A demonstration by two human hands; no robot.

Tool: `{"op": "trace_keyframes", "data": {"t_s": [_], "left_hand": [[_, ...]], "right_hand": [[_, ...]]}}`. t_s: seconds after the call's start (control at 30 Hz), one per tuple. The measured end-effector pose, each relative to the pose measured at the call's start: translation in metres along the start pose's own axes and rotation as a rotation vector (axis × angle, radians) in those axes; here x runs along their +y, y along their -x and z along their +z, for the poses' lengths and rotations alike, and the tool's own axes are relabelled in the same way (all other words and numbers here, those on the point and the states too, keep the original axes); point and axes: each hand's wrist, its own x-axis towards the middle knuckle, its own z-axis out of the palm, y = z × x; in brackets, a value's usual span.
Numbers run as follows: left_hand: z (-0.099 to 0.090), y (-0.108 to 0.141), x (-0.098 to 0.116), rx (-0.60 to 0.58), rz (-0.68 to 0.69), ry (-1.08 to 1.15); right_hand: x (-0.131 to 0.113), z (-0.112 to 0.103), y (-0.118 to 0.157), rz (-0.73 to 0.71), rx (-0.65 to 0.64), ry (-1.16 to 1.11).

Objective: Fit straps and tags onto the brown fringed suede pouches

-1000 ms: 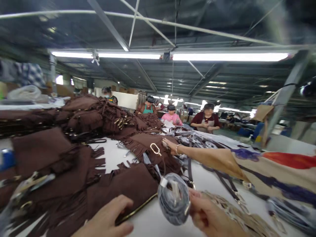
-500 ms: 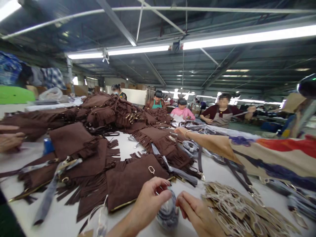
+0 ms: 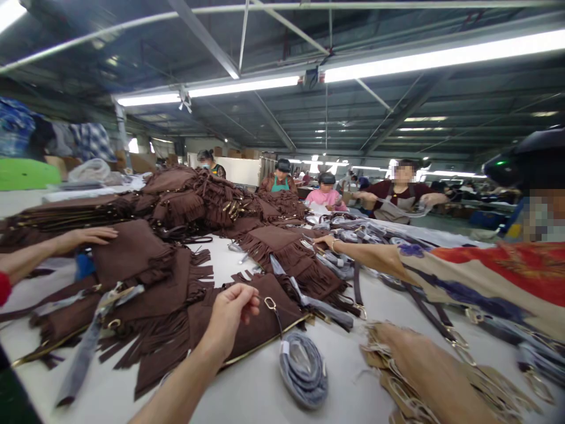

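Note:
My left hand (image 3: 233, 309) hovers over a brown fringed bag (image 3: 260, 338), its fingers curled in; whatever may be inside them is hidden. Just right of those fingers, a gold oval ring (image 3: 270, 303) lies on the bag. Below it on the table sits a coiled strap (image 3: 303, 368) in clear plastic, with nothing gripping it. My right hand (image 3: 406, 353), blurred, reaches over a pile of tan tags with white strings (image 3: 397, 388). Its fingertips cannot be made out.
More brown fringed bags (image 3: 176, 200) are heaped at the back left. Another person's hand (image 3: 88, 235) rests on a bag at left. A co-worker's arm (image 3: 366, 253) reaches in from the right, over plastic-wrapped straps (image 3: 339, 265). Other people stand across the table.
Both hands have left the coiled strap, which now lies uncovered. My left hand moved left; my right moved right to the tags. The other person's hand at left reached onto a bag.

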Motion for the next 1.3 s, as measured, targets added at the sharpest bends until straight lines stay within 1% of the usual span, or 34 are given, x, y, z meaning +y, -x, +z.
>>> {"op": "trace_keyframes", "data": {"t_s": [0.03, 0.07, 0.1, 0.13, 0.17, 0.2, 0.23, 0.27, 0.3, 0.33, 0.37, 0.4, 0.43, 0.47, 0.5, 0.57, 0.63, 0.7, 0.8, 0.9, 1.0, 1.1, 1.2, 1.3], "left_hand": [[-0.004, -0.002, 0.003, 0.005, 0.001, 0.004], [-0.005, -0.003, 0.004, -0.007, -0.008, 0.004], [-0.003, -0.003, 0.005, -0.035, -0.024, 0.0], [0.001, -0.001, 0.004, -0.07, -0.043, -0.004], [0.006, 0.002, 0.002, -0.108, -0.059, -0.008], [0.013, 0.004, 0.0, -0.149, -0.071, -0.014], [0.021, 0.007, -0.003, -0.191, -0.078, -0.022], [0.028, 0.009, -0.005, -0.232, -0.08, -0.031], [0.034, 0.01, -0.007, -0.267, -0.072, -0.044], [0.039, 0.009, -0.009, -0.299, -0.052, -0.063], [0.041, 0.007, -0.011, -0.328, -0.025, -0.096], [0.042, 0.003, -0.012, -0.349, 0.001, -0.161], [0.04, -0.003, -0.014, -0.354, 0.019, -0.253], [0.036, -0.01, -0.016, -0.345, 0.024, -0.358], [0.032, -0.017, -0.018, -0.321, 0.013, -0.466], [0.022, -0.031, -0.024, -0.252, -0.048, -0.65], [0.017, -0.041, -0.032, -0.195, -0.107, -0.768], [0.019, -0.046, -0.04, -0.147, -0.116, -0.874], [0.033, -0.049, -0.049, -0.085, -0.074, -0.952], [0.042, -0.052, -0.058, -0.074, -0.074, -0.911], [0.041, -0.056, -0.066, -0.116, -0.14, -0.763], [0.033, -0.056, -0.071, -0.144, -0.201, -0.584], [0.027, -0.053, -0.073, -0.156, -0.205, -0.446], [0.026, -0.05, -0.074, -0.171, -0.19, -0.366]], "right_hand": [[0.017, -0.005, -0.004, 0.025, -0.006, 0.132], [0.03, -0.007, -0.007, 0.034, 0.028, 0.246], [0.037, -0.008, -0.009, 0.018, 0.076, 0.337], [0.035, -0.007, -0.01, -0.018, 0.153, 0.372], [0.026, -0.004, -0.009, -0.066, 0.232, 0.349], [0.01, 0.0, -0.008, -0.115, 0.294, 0.263], [-0.012, 0.006, -0.007, -0.164, 0.308, 0.121], [-0.037, 0.012, -0.005, -0.176, 0.237, -0.077], [-0.064, 0.017, -0.004, -0.152, 0.128, -0.298], [-0.089, 0.023, -0.004, -0.127, -0.029, -0.508], [-0.11, 0.027, -0.004, -0.101, -0.182, -0.658], [-0.127, 0.032, -0.007, -0.092, -0.267, -0.744], [-0.138, 0.035, -0.01, -0.109, -0.306, -0.773], [-0.144, 0.039, -0.015, -0.142, -0.298, -0.751], [-0.145, 0.042, -0.021, -0.182, -0.249, -0.686], [-0.138, 0.05, -0.033, -0.247, -0.126, -0.498], [-0.128, 0.061, -0.042, -0.249, -0.067, -0.328], [-0.122, 0.071, -0.048, -0.211, -0.062, -0.225], [-0.12, 0.083, -0.05, -0.189, -0.056, -0.201], [-0.119, 0.084, -0.053, -0.239, 0.018, -0.269], [-0.116, 0.079, -0.057, -0.243, 0.073, -0.33], [-0.115, 0.074, -0.058, -0.261, 0.027, -0.318], [-0.119, 0.072, -0.054, -0.297, -0.024, -0.259], [-0.124, 0.07, -0.051, -0.302, -0.037, -0.204]]}}
